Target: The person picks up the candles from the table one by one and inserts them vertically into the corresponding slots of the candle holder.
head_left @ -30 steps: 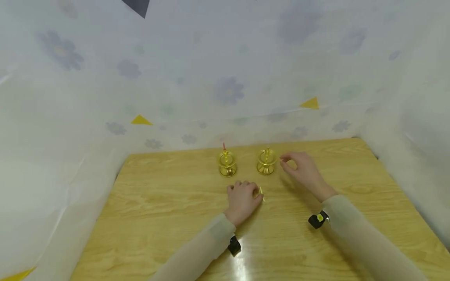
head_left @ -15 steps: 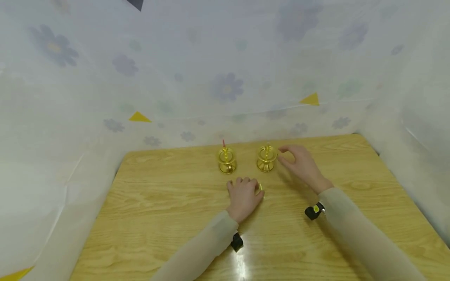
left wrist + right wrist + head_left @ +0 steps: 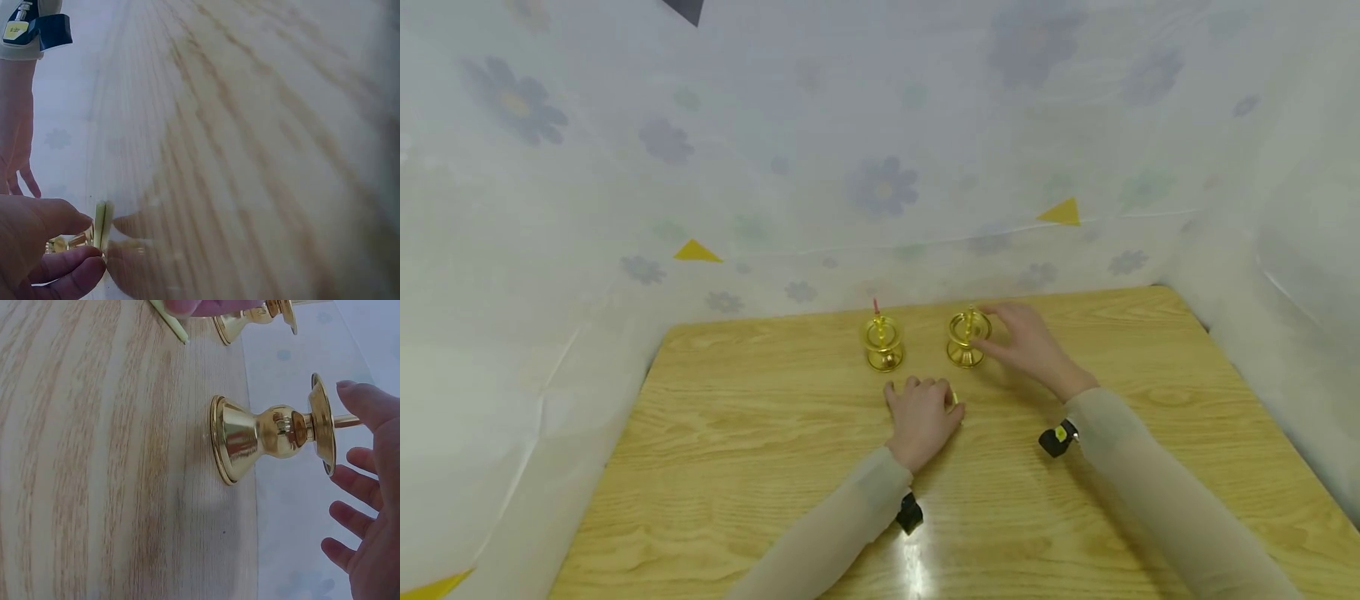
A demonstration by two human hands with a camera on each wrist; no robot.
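Flower-print sheeting backs the wooden bench where two brass candle holders stand side by side, the left holder tipped with a red stub. My right hand reaches, fingers loose and grasping nothing, to the rim of the right holder, while my left hand rests on the bench pinching a pale yellow candle. Steadying the holder by its rim before bringing the candle upright over the spike seems wisest.

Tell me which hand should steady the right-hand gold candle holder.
Right. The right hand is open with its fingertips already at the right candle holder. The left hand lies nearer the table's front, pinching a pale yellow candle.
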